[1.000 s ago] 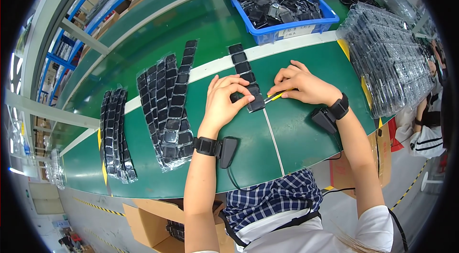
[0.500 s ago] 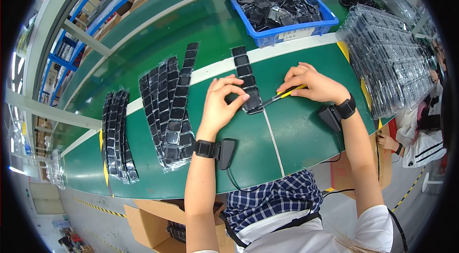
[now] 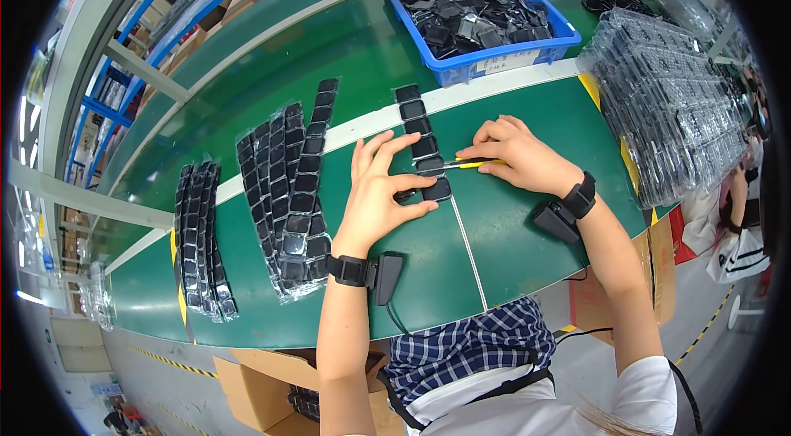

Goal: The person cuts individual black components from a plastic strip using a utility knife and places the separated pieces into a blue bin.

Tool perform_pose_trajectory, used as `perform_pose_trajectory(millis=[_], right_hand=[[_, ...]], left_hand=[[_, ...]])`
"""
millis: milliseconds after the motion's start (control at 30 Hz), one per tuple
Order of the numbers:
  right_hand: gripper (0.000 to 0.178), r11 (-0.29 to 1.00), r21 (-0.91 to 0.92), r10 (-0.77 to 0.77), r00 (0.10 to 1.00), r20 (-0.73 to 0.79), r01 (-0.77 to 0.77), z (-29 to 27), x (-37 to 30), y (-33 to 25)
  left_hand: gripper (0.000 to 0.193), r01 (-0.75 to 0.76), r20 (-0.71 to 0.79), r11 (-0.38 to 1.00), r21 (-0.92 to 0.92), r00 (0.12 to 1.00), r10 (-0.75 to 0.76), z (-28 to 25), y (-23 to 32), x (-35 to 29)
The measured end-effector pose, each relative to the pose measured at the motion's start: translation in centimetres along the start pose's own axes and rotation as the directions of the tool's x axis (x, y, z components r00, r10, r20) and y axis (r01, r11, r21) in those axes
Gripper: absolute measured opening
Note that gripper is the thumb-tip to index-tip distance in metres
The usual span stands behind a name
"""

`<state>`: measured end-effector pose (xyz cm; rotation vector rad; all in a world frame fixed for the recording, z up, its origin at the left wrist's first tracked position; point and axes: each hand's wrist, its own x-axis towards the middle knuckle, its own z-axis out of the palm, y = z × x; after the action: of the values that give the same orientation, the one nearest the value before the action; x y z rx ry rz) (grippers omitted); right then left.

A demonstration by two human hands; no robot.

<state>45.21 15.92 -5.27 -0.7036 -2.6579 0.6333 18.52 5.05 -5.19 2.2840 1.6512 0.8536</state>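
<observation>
Fingers of left hand (image 3: pixel 372 199) spread, index tip touching strip of black squares (image 3: pixel 418 126) near its lower end; right hand (image 3: pixel 525 157) pinches yellow tool (image 3: pixel 470 165). Strip lies on green table (image 3: pixel 531 250). Probably light, bendy between squares, slippery, scratchable; best held by edges.

Bundles (image 3: pixel 268 197) left, strip (image 3: pixel 425 149) central; bin (image 3: pixel 456 72) behind
</observation>
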Motion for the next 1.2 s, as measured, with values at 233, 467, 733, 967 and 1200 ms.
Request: perform_pose_trajectory(millis=[233,467,733,967,1200], right_hand=[[0.031,1.0,0.011,-0.006,0.999,0.05,0.005,-0.2,-0.3,-0.1],[0.032,0.998,0.055,0.029,0.993,0.114,-0.036,-0.4,-0.2,-0.4],[0.035,0.997,0.075,-0.001,0.998,0.063,-0.003,0.6,0.5,0.3],[0.035,0.997,0.068,-0.026,0.997,0.069,0.021,0.5,0.7,0.3],[0.033,1.0,0.021,0.018,0.988,0.154,-0.022,-1.5,-0.3,0.7]], left_hand=[[0.023,0.003,-0.128,0.99,-0.142,0.992,-0.022,1.7,-1.1,0.4],[0.012,0.104,-0.152,0.973,-0.207,0.979,-0.137,2.9,-2.0,1.1],[0.014,0.136,-0.136,0.966,-0.22,0.976,-0.168,3.0,-2.1,1.2],[0.015,0.139,-0.103,0.965,-0.222,0.981,-0.165,2.6,-2.0,1.3],[0.013,0.116,-0.098,0.971,-0.21,0.985,-0.139,2.7,-2.0,1.1]])
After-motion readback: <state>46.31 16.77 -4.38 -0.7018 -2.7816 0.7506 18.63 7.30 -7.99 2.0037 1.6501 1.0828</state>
